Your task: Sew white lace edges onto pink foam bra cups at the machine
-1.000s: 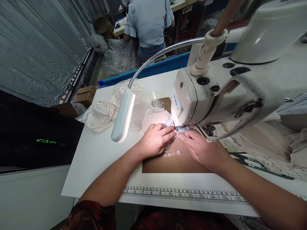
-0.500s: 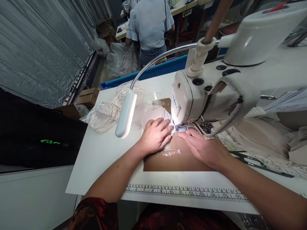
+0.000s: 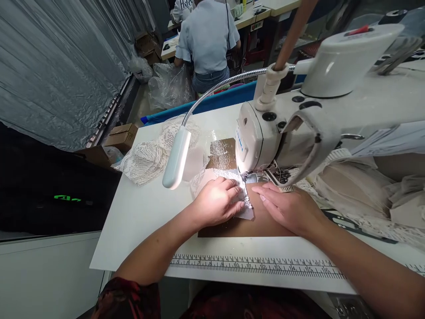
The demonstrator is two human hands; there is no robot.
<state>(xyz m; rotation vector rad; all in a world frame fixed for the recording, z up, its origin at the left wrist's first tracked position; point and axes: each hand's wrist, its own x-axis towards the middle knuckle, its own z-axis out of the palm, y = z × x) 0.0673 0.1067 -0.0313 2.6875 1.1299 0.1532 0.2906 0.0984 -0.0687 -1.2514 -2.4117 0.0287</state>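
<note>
A white lace piece with a pale pink backing [image 3: 247, 212] lies under the needle area of a white sewing machine [image 3: 254, 137]. My left hand [image 3: 217, 201] rests on it, palm down, fingers a little bent and spread, pressing on the lace. To the right, my right hand [image 3: 282, 201] lies open on the brown plate [image 3: 265, 226], its outstretched fingers close to the needle and just apart from the lace edge. The palm hides part of the plate. The left hand covers much of the lace piece.
A lamp [image 3: 177, 157] on a bendable metal neck hangs over the table's left side. Behind it is a heap of white lace [image 3: 146, 161]. Sheer beige fabric [image 3: 352, 186] is piled right of the machine. A printed ruler [image 3: 249, 265] runs along the front edge. A person [image 3: 209, 40] sits beyond.
The lace piece has turned and come toward me, so its edge now lies along the needle line. My left hand has shifted slightly toward me; my right hand has moved slightly right.
</note>
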